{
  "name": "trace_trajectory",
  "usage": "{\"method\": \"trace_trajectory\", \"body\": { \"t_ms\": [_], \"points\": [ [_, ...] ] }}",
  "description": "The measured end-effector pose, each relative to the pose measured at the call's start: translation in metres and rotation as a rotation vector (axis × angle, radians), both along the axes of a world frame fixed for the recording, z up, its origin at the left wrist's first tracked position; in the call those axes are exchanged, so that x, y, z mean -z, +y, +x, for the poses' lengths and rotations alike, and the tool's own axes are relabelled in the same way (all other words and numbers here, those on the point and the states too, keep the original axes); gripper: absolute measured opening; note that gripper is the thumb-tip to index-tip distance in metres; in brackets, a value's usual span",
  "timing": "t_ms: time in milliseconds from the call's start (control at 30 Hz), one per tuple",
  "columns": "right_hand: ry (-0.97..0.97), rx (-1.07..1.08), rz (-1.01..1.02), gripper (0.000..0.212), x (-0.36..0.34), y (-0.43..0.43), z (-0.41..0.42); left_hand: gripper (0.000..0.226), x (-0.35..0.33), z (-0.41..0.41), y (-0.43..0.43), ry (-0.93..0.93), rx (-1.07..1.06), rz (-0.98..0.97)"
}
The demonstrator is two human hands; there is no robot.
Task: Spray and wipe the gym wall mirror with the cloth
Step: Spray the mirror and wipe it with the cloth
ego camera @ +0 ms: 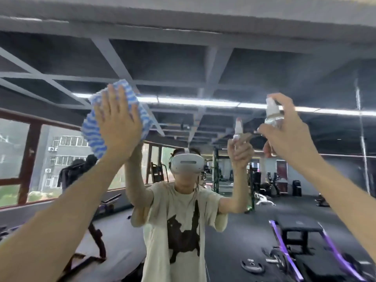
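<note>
The mirror (223, 78) fills the view: rigid, slick and breakable, so it likely wants even, moderate pressure. The cloth (95, 139) lies high on the glass at left, soft and light, best driven by a flat palm. The left hand (118, 131) presses it there, fingers straight. The right hand (289, 139) grips the small, light bottle (272, 115), a finger over its nozzle.
</note>
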State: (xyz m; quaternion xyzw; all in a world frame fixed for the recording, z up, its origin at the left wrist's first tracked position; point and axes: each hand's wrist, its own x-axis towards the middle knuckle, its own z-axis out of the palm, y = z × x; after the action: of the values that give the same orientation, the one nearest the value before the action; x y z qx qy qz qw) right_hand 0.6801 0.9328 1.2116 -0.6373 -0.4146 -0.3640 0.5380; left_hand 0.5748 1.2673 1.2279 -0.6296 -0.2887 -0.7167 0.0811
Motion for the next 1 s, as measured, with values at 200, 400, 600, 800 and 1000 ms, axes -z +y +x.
{"method": "trace_trajectory", "body": {
  "t_ms": [200,400,600,800,1000],
  "points": [
    [0.011,0.062,-0.032,0.066,0.021,-0.024,0.013,0.061,0.025,0.07,-0.097,0.15,0.084,0.205],
    [0.009,0.067,0.014,0.066,0.026,-0.069,0.046,0.062,0.005,0.109,-0.145,0.161,0.047,0.177],
    [-0.028,0.09,0.004,0.065,0.028,-0.134,0.094,0.065,-0.014,0.173,-0.238,0.236,0.055,0.218],
    [0.011,0.125,-0.035,0.063,0.035,-0.212,0.148,0.067,-0.012,0.272,-0.366,0.437,0.093,0.416],
    [0.085,0.142,0.0,0.064,0.054,-0.255,0.178,0.065,0.003,0.306,-0.419,0.616,0.067,0.559]
  ]
}}
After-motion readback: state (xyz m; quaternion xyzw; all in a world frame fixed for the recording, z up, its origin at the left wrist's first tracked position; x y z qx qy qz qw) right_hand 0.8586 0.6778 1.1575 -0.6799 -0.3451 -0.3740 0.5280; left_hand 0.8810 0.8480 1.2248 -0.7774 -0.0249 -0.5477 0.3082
